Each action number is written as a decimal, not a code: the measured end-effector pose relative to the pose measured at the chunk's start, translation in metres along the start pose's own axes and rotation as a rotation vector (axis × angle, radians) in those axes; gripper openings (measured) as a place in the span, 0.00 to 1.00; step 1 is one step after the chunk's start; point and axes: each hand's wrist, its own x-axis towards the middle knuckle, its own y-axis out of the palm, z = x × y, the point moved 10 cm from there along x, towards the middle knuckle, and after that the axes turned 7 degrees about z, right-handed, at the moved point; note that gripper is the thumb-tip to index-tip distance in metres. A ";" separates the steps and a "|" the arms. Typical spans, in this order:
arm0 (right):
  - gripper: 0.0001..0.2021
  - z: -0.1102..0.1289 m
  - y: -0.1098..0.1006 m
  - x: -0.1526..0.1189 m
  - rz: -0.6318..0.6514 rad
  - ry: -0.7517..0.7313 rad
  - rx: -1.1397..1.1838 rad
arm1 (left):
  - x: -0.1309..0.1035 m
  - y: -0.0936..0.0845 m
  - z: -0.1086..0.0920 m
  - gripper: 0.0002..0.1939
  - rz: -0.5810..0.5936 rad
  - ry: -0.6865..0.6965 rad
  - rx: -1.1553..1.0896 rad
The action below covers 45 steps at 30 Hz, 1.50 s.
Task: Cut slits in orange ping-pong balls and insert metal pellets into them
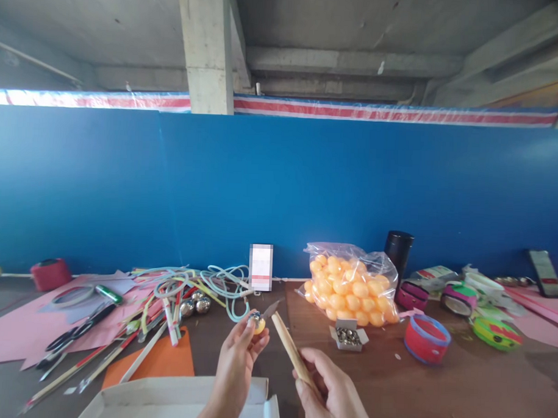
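Note:
Near the middle of the view, my left hand (241, 354) pinches a small orange ball (259, 325) with shiny metal pieces on its upper side. My right hand (321, 387) is wrapped round a light wooden stick (292, 351), which slants up and left. The stick's upper end is beside the ball. A dark pointed piece (271, 309) shows between the ball and the stick's upper end; what bears it is unclear. Behind my right hand, a small open box (349, 337) holds metal tacks. Farther back stands a clear bag of orange balls (349, 291).
An open white box (162, 400) lies in front. Scissors (73, 336), sticks, pale blue tubing (221, 277), metal balls (195, 306) and orange paper (155, 360) spread leftward. To the right are a red tape roll (426, 341), a black cylinder (397, 253) and a phone (546, 273).

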 end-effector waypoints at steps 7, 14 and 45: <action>0.13 -0.003 0.002 -0.001 0.000 0.009 0.024 | 0.000 -0.002 0.000 0.18 -0.019 0.002 -0.012; 0.13 -0.004 0.003 -0.001 0.004 0.021 0.025 | 0.002 -0.001 0.001 0.19 -0.006 0.001 -0.006; 0.14 0.004 0.000 -0.002 -0.008 -0.012 0.081 | -0.002 0.003 -0.001 0.21 0.031 -0.009 -0.038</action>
